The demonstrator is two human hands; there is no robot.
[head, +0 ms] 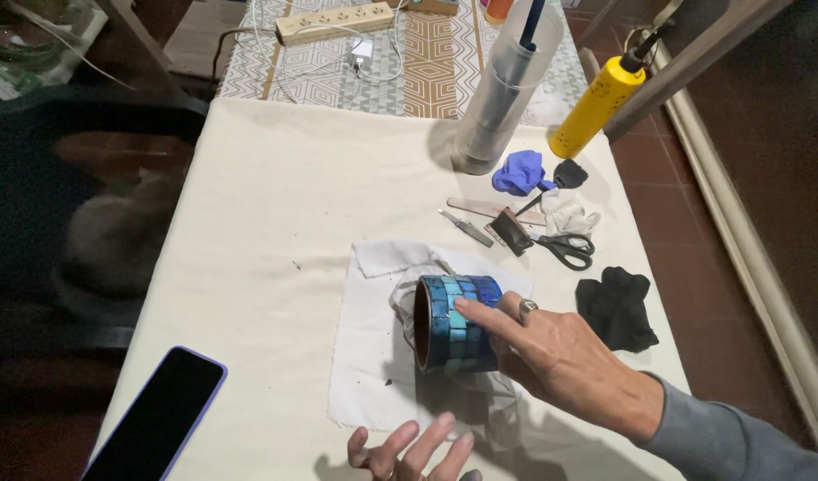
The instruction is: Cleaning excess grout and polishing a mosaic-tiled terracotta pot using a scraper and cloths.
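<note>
On a white cloth at the middle of the worktop, a blue mosaic pot lies on its side, so its tiled wall faces up. The right hand steadies it, grip loose, index fingertip pressed on a tile. The left hand hovers spread, empty. Scissors lie beyond.

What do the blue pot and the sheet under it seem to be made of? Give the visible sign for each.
Pot: probably clay or ceramic, faced with glossy blue tiles; brown rim, grid of joints. Sheet: matte white cloth, seemingly; it creases softly and its corner folds over.
</note>
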